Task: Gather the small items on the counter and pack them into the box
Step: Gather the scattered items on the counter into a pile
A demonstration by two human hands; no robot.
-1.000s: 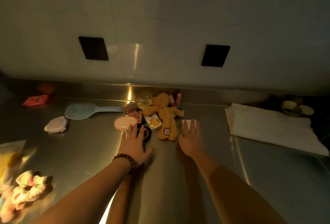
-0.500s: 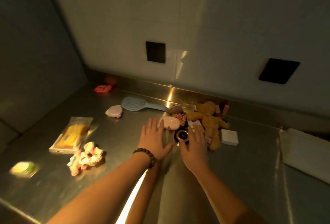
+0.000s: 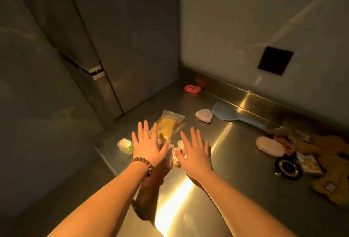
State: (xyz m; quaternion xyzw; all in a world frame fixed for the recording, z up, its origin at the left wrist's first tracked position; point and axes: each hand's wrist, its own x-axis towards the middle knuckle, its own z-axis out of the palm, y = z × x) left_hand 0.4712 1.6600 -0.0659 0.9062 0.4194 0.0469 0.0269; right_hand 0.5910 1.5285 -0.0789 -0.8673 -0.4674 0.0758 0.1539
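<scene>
My left hand (image 3: 146, 146), with a bead bracelet on the wrist, hovers flat with fingers spread over the steel counter (image 3: 236, 189). Beside it, my right hand (image 3: 194, 151) is spread the same way, above a pink scrunchie (image 3: 177, 150) that is mostly hidden. A clear packet with yellow contents (image 3: 168, 125) lies just beyond both hands. A small yellow-green container (image 3: 125, 144) sits left of my left hand. Neither hand holds anything. No box is in view.
Further right lie a pink round case (image 3: 204, 115), a blue hairbrush (image 3: 232, 116), a pink oval case (image 3: 270, 146), a black round compact (image 3: 288, 167), a tan plush toy (image 3: 334, 163) and a red item (image 3: 192, 89) at the back corner. A tall grey cabinet (image 3: 56, 85) bounds the counter's left edge.
The view has swung left along the counter. Both hands moved from the plush-toy pile to above the scrunchie and packet, still spread flat and holding nothing.
</scene>
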